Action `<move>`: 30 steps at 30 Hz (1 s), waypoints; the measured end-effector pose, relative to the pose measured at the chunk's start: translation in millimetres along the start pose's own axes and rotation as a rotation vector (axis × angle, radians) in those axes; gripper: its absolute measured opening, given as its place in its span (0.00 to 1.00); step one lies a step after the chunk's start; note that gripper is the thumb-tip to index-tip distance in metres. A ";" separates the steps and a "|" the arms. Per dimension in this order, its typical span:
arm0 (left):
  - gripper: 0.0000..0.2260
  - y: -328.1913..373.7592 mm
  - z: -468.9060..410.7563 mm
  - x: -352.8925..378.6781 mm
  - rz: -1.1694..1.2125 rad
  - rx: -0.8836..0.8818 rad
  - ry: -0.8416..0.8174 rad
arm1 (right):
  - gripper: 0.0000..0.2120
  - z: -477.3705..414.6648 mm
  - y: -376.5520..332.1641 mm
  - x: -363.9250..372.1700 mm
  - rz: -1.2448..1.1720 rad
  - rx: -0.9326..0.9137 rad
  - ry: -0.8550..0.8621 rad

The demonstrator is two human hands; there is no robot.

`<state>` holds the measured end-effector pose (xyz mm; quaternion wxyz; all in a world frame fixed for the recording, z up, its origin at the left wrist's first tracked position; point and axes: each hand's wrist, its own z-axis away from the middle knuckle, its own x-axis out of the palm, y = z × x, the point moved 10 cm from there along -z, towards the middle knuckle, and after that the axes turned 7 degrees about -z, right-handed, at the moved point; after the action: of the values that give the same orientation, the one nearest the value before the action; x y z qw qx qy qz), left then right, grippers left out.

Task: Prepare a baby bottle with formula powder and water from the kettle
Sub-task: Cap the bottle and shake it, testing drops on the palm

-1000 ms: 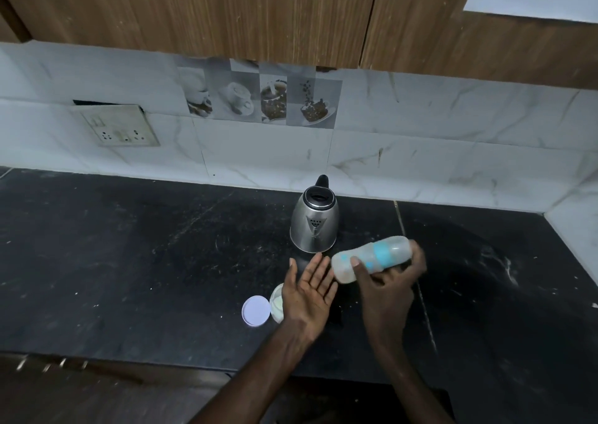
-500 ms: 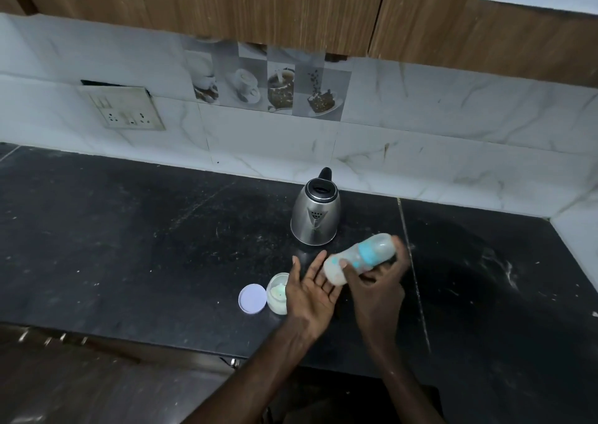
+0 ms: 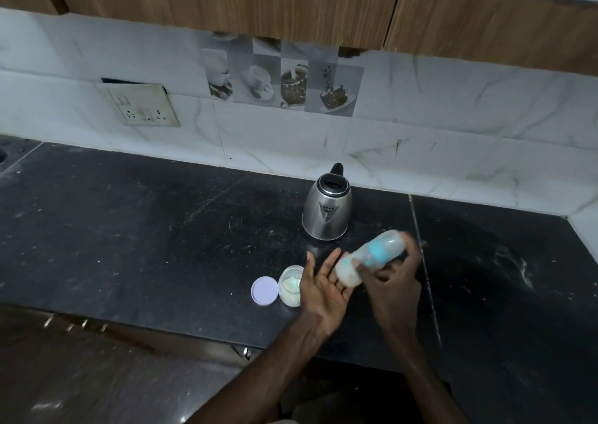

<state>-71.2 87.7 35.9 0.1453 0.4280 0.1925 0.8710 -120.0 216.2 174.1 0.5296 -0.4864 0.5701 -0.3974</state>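
Your right hand (image 3: pixel 390 286) wraps its fingers (image 3: pixel 372 270) tight around a translucent plastic baby bottle (image 3: pixel 372 257) with a turquoise band, tilted near-horizontal and motion-blurred, its lower end touching the splayed, flat-open fingers (image 3: pixel 333 263) of your left hand (image 3: pixel 323 289). Just behind, a rounded brushed-steel kettle (image 3: pixel 326 211) with a black lid stands on the speckled black stone tabletop (image 3: pixel 145 229); left of your left hand sit an open round jar of pale powder (image 3: pixel 290 286) and its flat white lid (image 3: pixel 264 290). No writing readable on anything

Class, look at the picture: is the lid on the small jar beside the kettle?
No. The round lid lies flat on the counter, left of the open jar.
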 end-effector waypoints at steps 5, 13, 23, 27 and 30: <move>0.33 1.1 7.2 -6.3 0.033 -0.014 0.016 | 0.47 9.8 -5.6 9.5 0.027 -0.029 -0.060; 0.33 0.7 7.1 -13.9 0.006 0.000 0.007 | 0.47 16.0 -14.4 6.1 -0.003 -0.015 0.012; 0.32 -5.7 8.3 -20.2 -0.015 -0.025 0.018 | 0.47 22.7 -14.1 12.7 0.067 0.013 -0.039; 0.32 -2.6 7.9 -19.5 -0.066 -0.011 0.022 | 0.47 11.2 -17.1 -25.4 -0.109 0.007 0.253; 0.32 -9.0 11.5 -20.0 -0.032 -0.037 0.015 | 0.46 16.2 -14.9 -2.0 0.045 0.022 0.085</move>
<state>-49.3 89.7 24.4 0.1658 0.4155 0.1845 0.8751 -102.1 216.0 187.0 0.5188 -0.4505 0.5985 -0.4119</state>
